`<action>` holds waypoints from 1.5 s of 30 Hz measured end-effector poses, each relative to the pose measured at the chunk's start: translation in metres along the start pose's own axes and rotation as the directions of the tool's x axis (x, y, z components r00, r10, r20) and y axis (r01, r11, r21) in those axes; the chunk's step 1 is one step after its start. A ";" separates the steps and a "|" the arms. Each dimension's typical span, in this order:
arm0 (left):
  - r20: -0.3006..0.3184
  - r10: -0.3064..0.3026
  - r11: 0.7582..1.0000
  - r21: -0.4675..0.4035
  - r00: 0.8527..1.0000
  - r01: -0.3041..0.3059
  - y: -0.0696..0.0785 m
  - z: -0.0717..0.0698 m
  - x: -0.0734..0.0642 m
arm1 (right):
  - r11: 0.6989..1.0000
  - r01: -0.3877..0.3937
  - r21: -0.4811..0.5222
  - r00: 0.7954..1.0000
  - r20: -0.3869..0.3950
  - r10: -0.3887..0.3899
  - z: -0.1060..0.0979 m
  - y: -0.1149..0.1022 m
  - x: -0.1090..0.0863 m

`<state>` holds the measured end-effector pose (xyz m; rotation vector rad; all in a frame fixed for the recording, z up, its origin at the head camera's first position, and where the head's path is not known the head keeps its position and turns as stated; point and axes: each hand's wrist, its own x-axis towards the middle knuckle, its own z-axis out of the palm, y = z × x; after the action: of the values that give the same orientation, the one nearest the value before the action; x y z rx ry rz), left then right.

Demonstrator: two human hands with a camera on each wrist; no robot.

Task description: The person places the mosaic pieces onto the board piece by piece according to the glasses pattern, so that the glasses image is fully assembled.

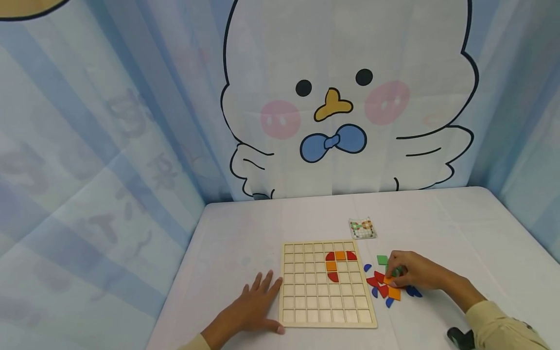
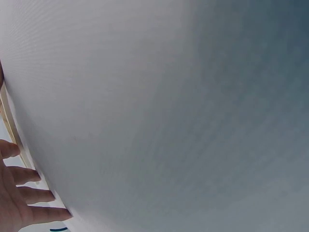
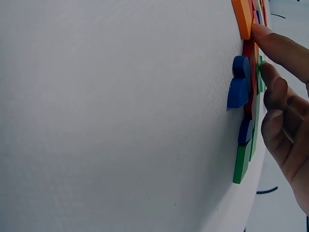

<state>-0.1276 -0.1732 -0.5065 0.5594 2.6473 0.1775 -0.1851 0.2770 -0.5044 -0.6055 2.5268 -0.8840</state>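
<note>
A wooden grid board (image 1: pixel 306 291) lies on the white table. Set in its upper right cells are red rounded tiles (image 1: pixel 333 277) and two orange square tiles (image 1: pixel 331 266). Fingers spread, my left hand (image 1: pixel 253 306) rests flat at the board's left edge; the left wrist view also shows its straight fingers (image 2: pixel 36 195). To the right of the board, my right hand (image 1: pixel 417 271) pinches an orange square tile (image 1: pixel 388 280) between thumb and forefinger, low over the loose tiles. Around it lie red tiles (image 1: pixel 383 290), a green tile (image 1: pixel 382 260), another orange square (image 1: pixel 394 293) and blue rounded tiles (image 3: pixel 238 93).
A small pattern card (image 1: pixel 362 228) lies beyond the board's upper right corner. Near my right sleeve (image 1: pixel 498 323) is a dark object (image 1: pixel 459 338) at the front. Printed curtains (image 1: pixel 332 175) stand behind the table and at both sides.
</note>
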 end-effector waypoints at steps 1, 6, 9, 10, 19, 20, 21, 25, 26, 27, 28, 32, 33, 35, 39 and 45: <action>0.003 -0.004 1.000 0.000 1.000 0.004 0.000 0.000 0.000 | 1.000 0.000 -0.001 1.000 -0.002 0.000 0.000 0.000 0.000; 0.010 -0.014 1.000 -0.006 1.000 0.014 0.000 0.001 0.002 | 1.000 -0.012 -0.007 1.000 -0.010 0.012 0.001 -0.001 -0.001; 0.008 -0.013 1.000 -0.011 1.000 0.013 0.000 0.002 0.002 | 0.999 -0.024 -0.025 0.999 -0.023 0.024 0.001 -0.001 0.000; 0.006 -0.012 1.000 -0.012 1.000 0.012 0.000 0.002 0.002 | 0.999 -0.027 -0.036 0.999 -0.027 0.026 0.001 -0.001 0.001; -0.012 0.012 1.000 -0.011 1.000 -0.012 0.000 0.001 0.000 | 0.997 -0.063 -0.051 0.998 -0.028 0.062 0.001 -0.001 0.003; -0.012 0.013 1.000 -0.010 1.000 -0.013 0.000 0.001 0.000 | 0.997 -0.068 -0.048 0.997 -0.026 0.066 0.001 -0.002 0.003; -0.012 0.014 1.000 -0.011 1.000 -0.014 0.000 0.001 0.000 | 0.996 -0.071 -0.046 0.997 -0.025 0.070 0.001 -0.002 0.003; -0.007 0.008 1.000 -0.011 1.000 -0.008 0.000 0.000 0.001 | 0.998 -0.058 -0.030 0.998 -0.015 0.057 0.001 -0.004 0.003; -0.005 0.006 1.000 -0.011 1.000 -0.006 0.000 0.000 0.001 | 0.999 -0.050 -0.021 0.999 -0.011 0.050 0.001 -0.004 0.002; -0.004 0.003 1.000 -0.014 1.000 -0.003 0.000 0.000 0.001 | 0.999 -0.043 -0.008 0.999 -0.005 0.043 0.002 -0.004 0.002; -0.003 0.000 1.000 -0.016 1.000 -0.001 0.000 0.000 0.001 | 0.999 -0.035 0.007 0.999 0.001 0.035 0.002 -0.005 0.002; 0.000 -0.009 1.000 -0.019 1.000 0.009 0.000 0.000 0.001 | 0.998 -0.021 0.062 1.000 0.013 0.021 0.005 -0.006 0.003; 0.001 -0.011 1.000 -0.019 1.000 0.011 0.001 0.000 0.001 | 0.997 -0.020 0.071 1.000 0.013 0.020 0.006 -0.006 0.003; 0.003 -0.013 1.000 -0.017 1.000 0.013 0.001 0.000 0.001 | 0.997 -0.015 0.074 1.000 0.005 0.014 0.007 -0.006 0.003; 0.003 -0.011 1.000 -0.018 1.000 0.011 0.000 0.000 0.001 | 0.997 -0.004 0.072 1.000 -0.022 0.006 0.011 -0.007 0.005; 0.003 -0.011 1.000 -0.020 1.000 0.011 0.000 0.000 0.001 | 0.996 -0.022 0.091 0.997 -0.067 0.028 0.013 -0.015 0.011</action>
<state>-0.1285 -0.1727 -0.5069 0.5387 2.6422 0.1990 -0.1835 0.2544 -0.5067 -0.5227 2.5332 -1.0202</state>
